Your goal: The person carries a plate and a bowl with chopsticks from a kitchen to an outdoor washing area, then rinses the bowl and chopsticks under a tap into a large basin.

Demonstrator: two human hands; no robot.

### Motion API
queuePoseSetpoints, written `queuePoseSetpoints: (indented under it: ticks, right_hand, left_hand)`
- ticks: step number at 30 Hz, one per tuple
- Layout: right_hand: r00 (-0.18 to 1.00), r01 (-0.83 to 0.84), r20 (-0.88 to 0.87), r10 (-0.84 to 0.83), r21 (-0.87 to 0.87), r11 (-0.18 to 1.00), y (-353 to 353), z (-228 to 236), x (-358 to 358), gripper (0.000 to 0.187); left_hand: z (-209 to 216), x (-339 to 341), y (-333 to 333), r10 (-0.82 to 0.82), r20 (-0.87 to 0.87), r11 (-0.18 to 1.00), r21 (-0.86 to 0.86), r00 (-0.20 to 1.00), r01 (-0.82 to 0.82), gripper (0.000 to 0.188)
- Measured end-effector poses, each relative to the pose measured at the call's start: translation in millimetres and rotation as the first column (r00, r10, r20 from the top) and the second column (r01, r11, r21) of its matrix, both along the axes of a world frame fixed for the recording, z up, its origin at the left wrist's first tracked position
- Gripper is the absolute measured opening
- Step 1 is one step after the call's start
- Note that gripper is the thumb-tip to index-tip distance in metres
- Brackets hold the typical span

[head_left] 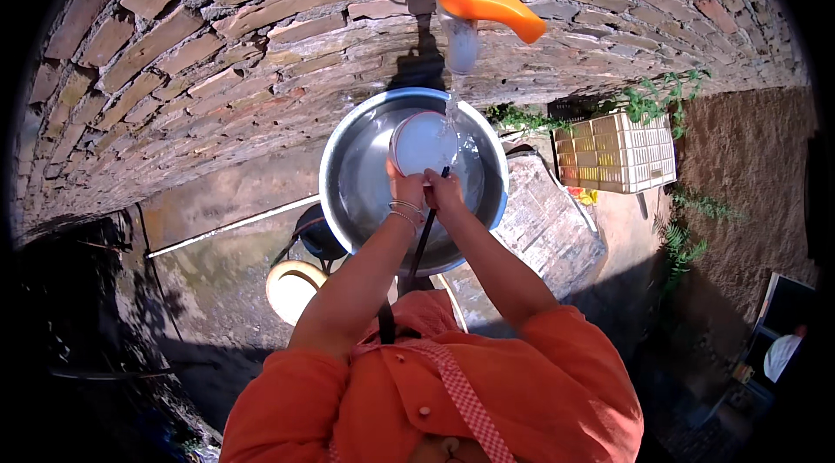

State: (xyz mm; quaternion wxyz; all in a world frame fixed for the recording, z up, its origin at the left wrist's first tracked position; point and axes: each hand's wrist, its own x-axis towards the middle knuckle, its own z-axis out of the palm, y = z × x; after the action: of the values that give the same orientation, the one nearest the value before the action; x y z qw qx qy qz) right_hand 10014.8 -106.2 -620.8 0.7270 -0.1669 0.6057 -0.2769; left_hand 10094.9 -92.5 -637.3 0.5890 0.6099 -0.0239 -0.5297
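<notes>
My left hand grips the near left edge of a round whitish bowl, held over a wide metal basin with a blue rim. My right hand is closed at the bowl's near edge, close beside the left; its fingertips are partly hidden. A thin black strip runs from the right hand down toward my chest; I cannot tell whether the hand holds it. Water falls from a tap with an orange handle onto the bowl's right side.
A brick wall rises behind the basin. To the right are a cream plastic crate and a worn grey slab. A pale yellow round container and a dark round vessel stand at the lower left.
</notes>
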Motion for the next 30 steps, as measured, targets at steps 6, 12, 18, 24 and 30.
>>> queuePoseSetpoints:
  ticks: [6,12,18,24,30]
  right_hand:
    - [0.98,0.0,-0.19,-0.066,-0.33,0.944,-15.4,-21.1,7.6,0.012]
    - [0.926,-0.025,-0.331,-0.183,-0.536,0.844,-21.9,-63.4,-17.6,0.015]
    - [0.999,0.022,-0.037,-0.025,-0.079,0.997,-5.9,-3.1,20.2,0.019]
    - [0.751,-0.562,-0.594,0.289,-0.344,0.752,-74.1,8.3,-54.5,0.045]
    - [0.841,-0.533,-0.451,0.299,-0.596,0.601,-128.5,115.1,-98.9,0.027]
  left_hand:
    - [32.4,40.8,-13.6,-0.371,0.481,0.928,0.159,0.794,0.337,0.069]
    - [59.0,43.9,-28.8,-0.651,0.391,0.754,0.234,0.651,0.614,0.074]
    - [24.3,21.0,-11.6,-0.191,0.726,0.972,0.046,0.66,0.23,0.077]
    - [66.1,51.1,-46.7,-0.568,-0.251,0.801,0.05,0.783,0.597,0.064]
    - [61.5,51.1,-45.8,-0.473,-0.717,0.856,-0.237,0.512,0.458,0.063]
